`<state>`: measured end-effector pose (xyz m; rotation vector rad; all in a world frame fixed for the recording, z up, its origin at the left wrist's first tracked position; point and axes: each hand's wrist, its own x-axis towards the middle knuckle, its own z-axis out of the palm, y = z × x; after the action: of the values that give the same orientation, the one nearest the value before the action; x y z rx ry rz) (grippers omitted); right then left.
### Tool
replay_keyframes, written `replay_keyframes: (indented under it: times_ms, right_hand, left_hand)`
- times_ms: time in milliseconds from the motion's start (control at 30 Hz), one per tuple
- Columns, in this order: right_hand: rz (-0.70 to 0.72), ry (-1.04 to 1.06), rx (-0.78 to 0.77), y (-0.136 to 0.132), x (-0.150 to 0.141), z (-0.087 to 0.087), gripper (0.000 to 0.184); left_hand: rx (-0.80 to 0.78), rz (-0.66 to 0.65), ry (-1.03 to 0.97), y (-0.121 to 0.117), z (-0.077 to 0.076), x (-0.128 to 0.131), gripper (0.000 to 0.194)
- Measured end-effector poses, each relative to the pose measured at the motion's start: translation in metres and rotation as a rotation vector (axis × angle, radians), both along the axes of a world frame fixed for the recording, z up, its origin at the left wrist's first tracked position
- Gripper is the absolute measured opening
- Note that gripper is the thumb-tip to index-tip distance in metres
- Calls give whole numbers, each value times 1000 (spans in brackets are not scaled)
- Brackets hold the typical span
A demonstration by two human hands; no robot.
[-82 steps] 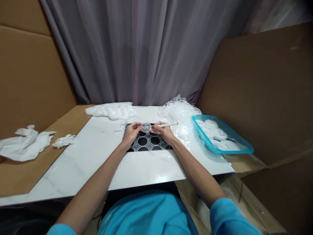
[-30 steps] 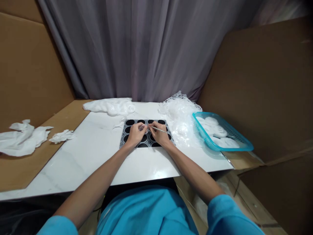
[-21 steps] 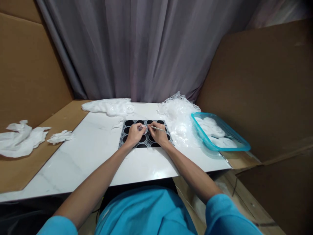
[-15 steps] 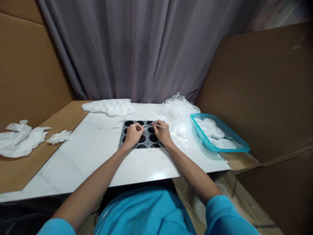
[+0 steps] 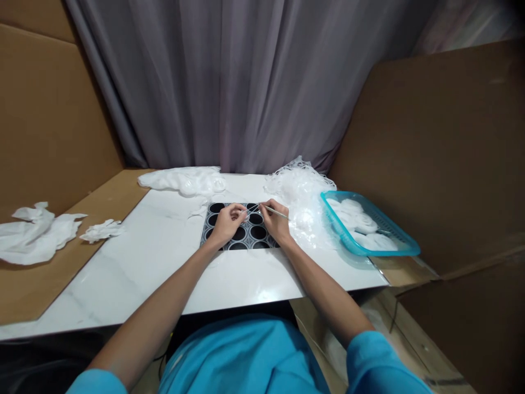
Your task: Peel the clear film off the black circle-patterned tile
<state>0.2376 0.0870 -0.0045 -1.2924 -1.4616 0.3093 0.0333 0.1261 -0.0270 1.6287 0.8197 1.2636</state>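
Observation:
A black tray (image 5: pixel 213 214) with round wells lies on the white marble table (image 5: pixel 156 257). My left hand (image 5: pixel 227 221) rests over it, fingers pinched on a small clear round lid (image 5: pixel 245 214). My right hand (image 5: pixel 276 223) is beside it, closed on a thin white stick (image 5: pixel 275 211) whose tip points left toward the lid. Both hands hover over the tray's far rows and hide some wells.
A turquoise basket (image 5: pixel 406 246) with white round pieces stands at the right. Clear plastic wrap (image 5: pixel 301 191) is heaped beside it. White crumpled material (image 5: pixel 184 180) lies at the back, crumpled tissues (image 5: pixel 36 232) on cardboard at left. Cardboard walls and a grey curtain enclose the table.
The hands dropped from holding the clear lid up to working low over the tray. In the last half second the right hand's stick tip moved back to the lid.

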Motion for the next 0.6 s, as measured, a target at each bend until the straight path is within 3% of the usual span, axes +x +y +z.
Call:
replay_keyframes:
  times_ms: [200,467,600]
  right_hand:
    - [91,519,-65,14,8,-8,38]
    - [9,543,-48,23,16,-17,28]
    - [-47,629,-57,26,22,-19,23]
  left_hand:
    - [2,-29,-74,1,1,1,40]
    - [105,112,-57,0,7,-4,32]
    - [212,260,-4,-5,11,-5,16]
